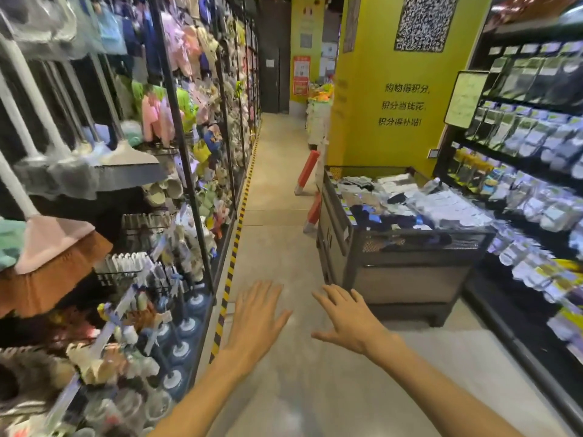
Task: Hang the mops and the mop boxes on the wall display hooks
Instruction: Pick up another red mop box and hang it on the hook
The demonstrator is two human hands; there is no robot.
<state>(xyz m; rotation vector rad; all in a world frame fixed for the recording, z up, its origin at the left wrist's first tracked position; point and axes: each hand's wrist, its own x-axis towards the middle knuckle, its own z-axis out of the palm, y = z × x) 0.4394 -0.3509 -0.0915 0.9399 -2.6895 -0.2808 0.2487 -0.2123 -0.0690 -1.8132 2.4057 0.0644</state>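
Observation:
Both my hands reach out over the aisle floor with nothing in them. My left hand (257,316) is flat with its fingers apart, close to the striped floor edge of the wall display. My right hand (347,321) is also spread, just in front of a grey bin. On the left wall hang several mops: a pink-headed one with an orange fringe (53,250) and grey-headed ones (94,171) with white handles. No mop box is clearly visible in this blurred view.
A grey mesh bin of packaged socks (400,247) stands at the right of the aisle. Behind it rises a yellow pillar (394,89). Dark shelves of packets (536,152) line the right. Red-and-white boxes (307,171) lean farther down the aisle.

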